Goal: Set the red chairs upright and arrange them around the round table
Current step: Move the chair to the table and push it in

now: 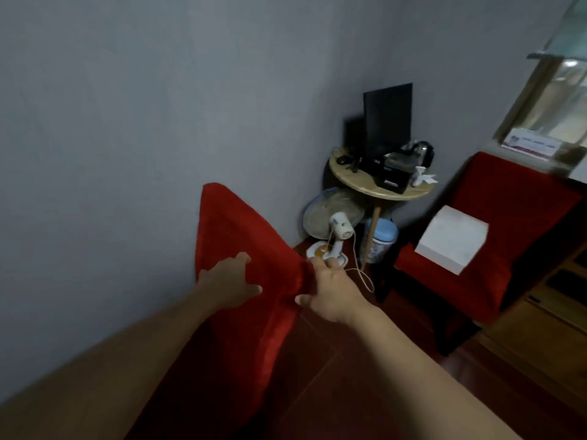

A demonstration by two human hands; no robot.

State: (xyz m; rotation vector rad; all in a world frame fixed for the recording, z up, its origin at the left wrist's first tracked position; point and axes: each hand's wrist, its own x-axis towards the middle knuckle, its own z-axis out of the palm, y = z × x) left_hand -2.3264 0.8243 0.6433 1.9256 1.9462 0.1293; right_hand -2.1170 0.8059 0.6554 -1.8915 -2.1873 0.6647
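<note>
Head view: 2 bare arms reach forward from the near edge toward a red chair against the left wall.
Near red chair (241, 274): its cloth-covered back rises in the middle of the scene, tilted, so it looks mid-way to upright; legs and seat are out of sight.
Left hand (227, 282): lies on the back's face, fingers fairly straight and spread, pressing rather than gripping, probably to steady the tilt.
Right hand (330, 290): fingers curl round the back's right edge and pinch the fabric, likely the pulling grip.
Far red chair (495, 249): upright at the right, just beside the table, carrying a white box (452, 238) on its seat.
Round table (378, 182): far corner, crowded with a dark monitor (387, 117) and kettle (424, 152).
Fan (330, 217): on the floor under the table's left side; its cord (360, 271) trails near the right hand, a snag risk when the chair slides in.
</note>
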